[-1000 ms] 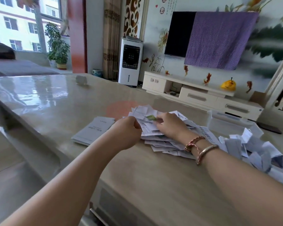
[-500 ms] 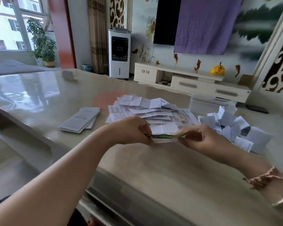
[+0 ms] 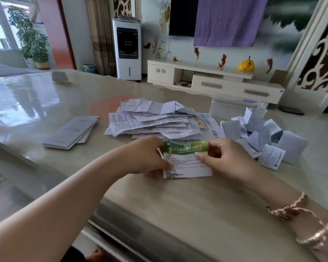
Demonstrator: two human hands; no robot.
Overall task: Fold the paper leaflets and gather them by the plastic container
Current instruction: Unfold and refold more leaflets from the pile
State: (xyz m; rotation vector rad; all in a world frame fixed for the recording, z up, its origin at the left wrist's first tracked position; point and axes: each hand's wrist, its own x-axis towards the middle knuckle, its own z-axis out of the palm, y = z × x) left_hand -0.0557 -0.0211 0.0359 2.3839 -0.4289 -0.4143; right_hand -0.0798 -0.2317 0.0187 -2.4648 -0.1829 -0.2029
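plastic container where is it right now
In the head view the plastic container sits on the far right part of the table, just behind the heap of folded leaflets and right of the unfolded leaflet pile.

Single view, head-worn wide-angle camera. Looks forward and down along both forearms across the table (image 3: 178, 205), near edge low in frame. The left hand (image 3: 148, 157) and right hand (image 3: 227, 157) sit close, centre frame. Beyond the table's far edge, the view reaches the far wall and television (image 3: 181, 16). No second view shares the scene.
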